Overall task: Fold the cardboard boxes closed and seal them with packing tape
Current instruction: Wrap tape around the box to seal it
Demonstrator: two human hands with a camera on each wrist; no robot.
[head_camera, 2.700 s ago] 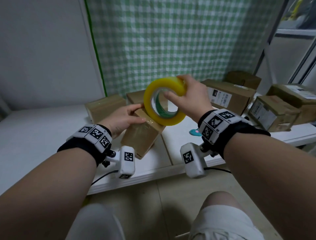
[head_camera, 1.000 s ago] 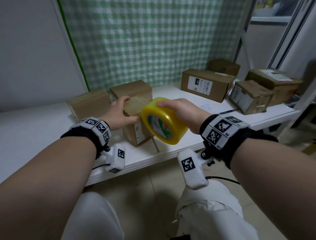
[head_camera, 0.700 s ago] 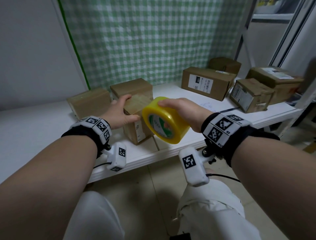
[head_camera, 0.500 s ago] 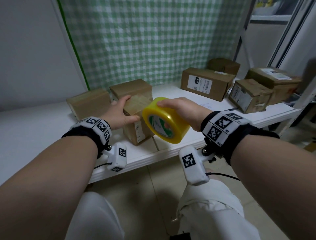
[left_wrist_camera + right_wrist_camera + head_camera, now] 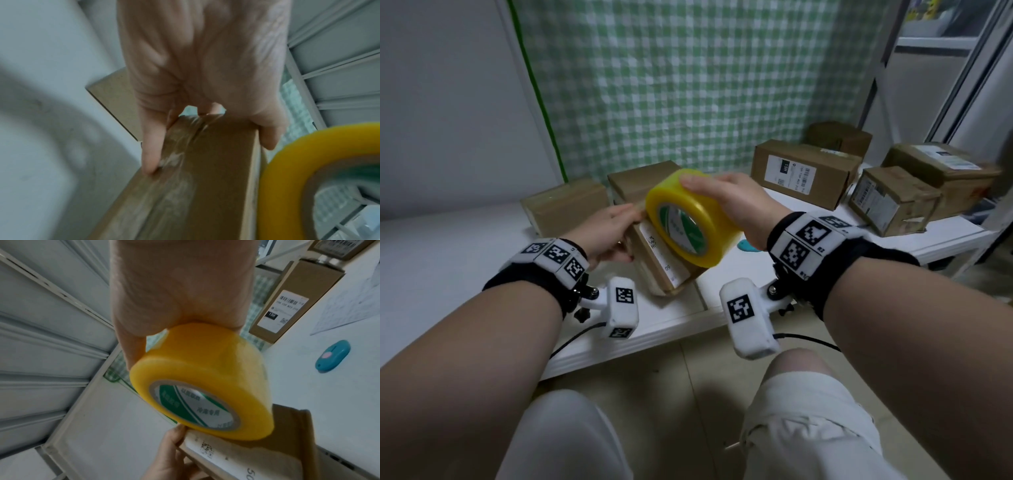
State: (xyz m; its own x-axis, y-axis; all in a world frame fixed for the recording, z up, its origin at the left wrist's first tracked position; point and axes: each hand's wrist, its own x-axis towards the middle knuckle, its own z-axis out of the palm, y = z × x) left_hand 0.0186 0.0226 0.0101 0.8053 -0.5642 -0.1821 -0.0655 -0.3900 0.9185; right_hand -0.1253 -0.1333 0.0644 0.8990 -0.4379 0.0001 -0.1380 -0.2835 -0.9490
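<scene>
Between the two forearms in the head view, a small cardboard box (image 5: pixel 664 260) stands tilted on the white table (image 5: pixel 448 246), a pale label facing the person. The left hand (image 5: pixel 606 233) grips the box's left end, fingers curled over its top edge. The right hand (image 5: pixel 736 205) holds a yellow roll of tape (image 5: pixel 688 219) from above, the roll sitting against the box's upper right side. Beyond the left hand lie two more brown boxes (image 5: pixel 566 205); far to the right of the right hand stand several labelled parcels (image 5: pixel 804 174). A small blue object (image 5: pixel 748 246) peeks out just under the right hand.

From the left wrist, the left hand (image 5: pixel 205 73) clamps the box (image 5: pixel 195 178) with fingers (image 5: pixel 151 151) down one side and the thumb down the other; glossy tape runs along the face under the palm. The tape roll (image 5: pixel 287 170) shows at the lower right, close beside the box.

From the right wrist, the right hand (image 5: pixel 180 288) wraps the roll (image 5: pixel 205 374), its green and white core facing the camera. The roll touches the box (image 5: pixel 257 454) below, where the left hand's fingers (image 5: pixel 170 456) hold the labelled edge. The blue object (image 5: pixel 332 355) lies on the table off to the right.
</scene>
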